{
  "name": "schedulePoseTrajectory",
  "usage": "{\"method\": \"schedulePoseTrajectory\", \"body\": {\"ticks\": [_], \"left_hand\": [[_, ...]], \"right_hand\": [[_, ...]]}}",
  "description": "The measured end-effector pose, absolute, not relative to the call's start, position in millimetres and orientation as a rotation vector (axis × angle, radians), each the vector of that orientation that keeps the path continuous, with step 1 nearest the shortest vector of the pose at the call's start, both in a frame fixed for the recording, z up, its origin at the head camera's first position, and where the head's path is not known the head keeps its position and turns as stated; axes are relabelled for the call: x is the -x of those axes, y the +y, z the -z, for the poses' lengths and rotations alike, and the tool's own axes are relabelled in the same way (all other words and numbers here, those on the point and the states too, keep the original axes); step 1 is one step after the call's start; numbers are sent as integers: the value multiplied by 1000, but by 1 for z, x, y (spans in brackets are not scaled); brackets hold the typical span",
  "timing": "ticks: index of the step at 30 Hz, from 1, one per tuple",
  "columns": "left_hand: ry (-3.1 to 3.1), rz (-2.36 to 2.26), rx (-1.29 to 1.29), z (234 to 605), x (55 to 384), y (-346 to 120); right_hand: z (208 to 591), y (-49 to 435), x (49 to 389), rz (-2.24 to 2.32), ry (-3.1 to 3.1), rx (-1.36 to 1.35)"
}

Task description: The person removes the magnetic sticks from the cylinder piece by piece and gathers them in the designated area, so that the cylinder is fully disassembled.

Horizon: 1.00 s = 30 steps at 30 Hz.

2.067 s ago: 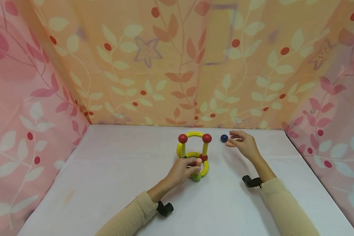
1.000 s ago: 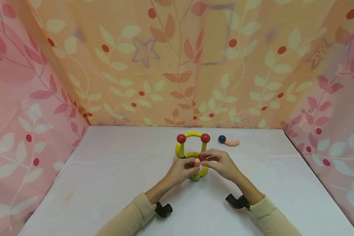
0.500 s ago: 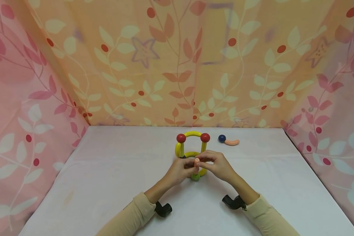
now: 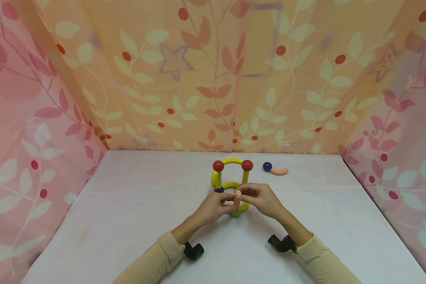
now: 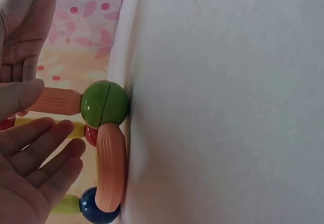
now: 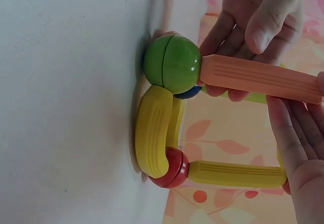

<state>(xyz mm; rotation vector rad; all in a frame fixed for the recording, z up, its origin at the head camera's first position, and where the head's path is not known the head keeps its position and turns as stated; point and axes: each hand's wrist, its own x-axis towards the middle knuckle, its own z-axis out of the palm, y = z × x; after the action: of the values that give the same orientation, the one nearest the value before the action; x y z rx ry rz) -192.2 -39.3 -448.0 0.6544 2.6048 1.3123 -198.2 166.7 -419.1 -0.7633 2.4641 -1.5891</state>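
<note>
peach bar, 1, straight (image 6: pixel 258 77): upright at the near corner of the toy frame (image 4: pixel 246 179), set on a green ball (image 6: pixel 172 64) and in contact at the lower end; pale upper end bare

right hand (image 4: pixel 259 198): pinching the bar near the upper end

left hand (image 4: pixel 213 207): thumb and fingers spread about the bar, not gripping; cannot tell whether touching

base parts meeting the green ball: 1 yellow curve (image 6: pixel 152 133), 1 peach curve (image 5: pixel 111 168)

far side of the frame, upper corners: 2 red balls (image 4: pixel 218 166) bridged by 1 yellow arch (image 4: pixel 232 161)

spares, right of the frame and apart from it: 1 loose blue ball (image 4: pixel 267 167), 1 loose peach curve (image 4: pixel 279 172) at its side; cannot tell whether joined

step in hand, by judgement: seating and steadying the bar on the green ball

next move, by judgement: calls for a check of the bar's hold, then a gentle release and probably a reach for the loose blue ball as cap
</note>
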Motion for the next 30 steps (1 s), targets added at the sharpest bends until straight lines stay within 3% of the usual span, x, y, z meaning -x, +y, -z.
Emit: {"method": "schedulePoseTrajectory", "body": {"ticks": [30], "left_hand": [[2811, -846, -784, 453, 196, -23]], "right_hand": [[429, 169, 198, 1609, 2429, 762]]}}
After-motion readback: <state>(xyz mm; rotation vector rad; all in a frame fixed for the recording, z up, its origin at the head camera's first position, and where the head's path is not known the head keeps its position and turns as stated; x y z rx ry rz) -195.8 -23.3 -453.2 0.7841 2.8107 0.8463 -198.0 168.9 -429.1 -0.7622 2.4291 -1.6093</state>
